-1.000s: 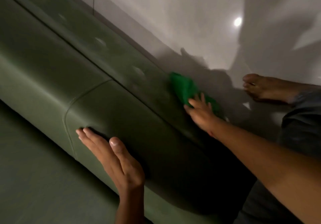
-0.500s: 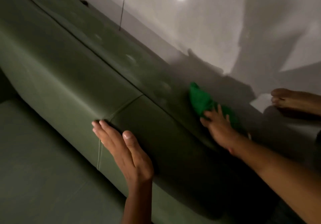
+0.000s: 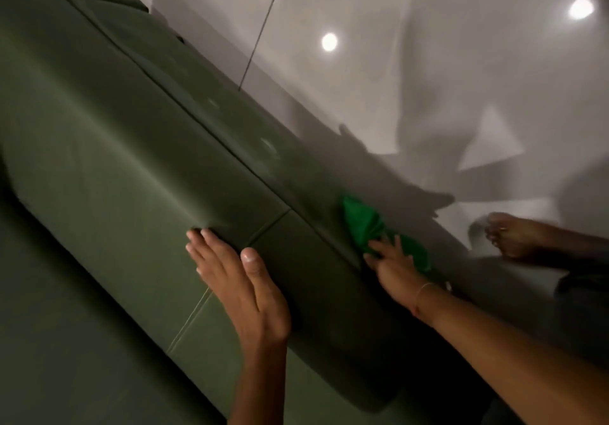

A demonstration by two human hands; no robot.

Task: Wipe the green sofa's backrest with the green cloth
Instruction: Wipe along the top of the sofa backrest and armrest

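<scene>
The green sofa's backrest [image 3: 131, 147] runs diagonally from upper left to lower right, with a seam along its top edge. The bright green cloth [image 3: 364, 222] lies crumpled on the top and rear side of the backrest. My right hand [image 3: 393, 264] presses on the cloth with fingers spread over its near part. My left hand [image 3: 240, 279] lies flat against the front face of the backrest, fingers together, holding nothing, its fingertips pressing a dent into the cushion near a vertical seam.
A glossy white floor [image 3: 379, 78] lies behind the sofa, with ceiling light reflections and shadows. A bare foot [image 3: 514, 233] rests at the right beyond the backrest. The sofa seat [image 3: 49, 342] fills the lower left.
The view has shifted along the sofa. My right hand and the cloth have slid along the backrest's top, and my left hand has moved the same way across the front face.
</scene>
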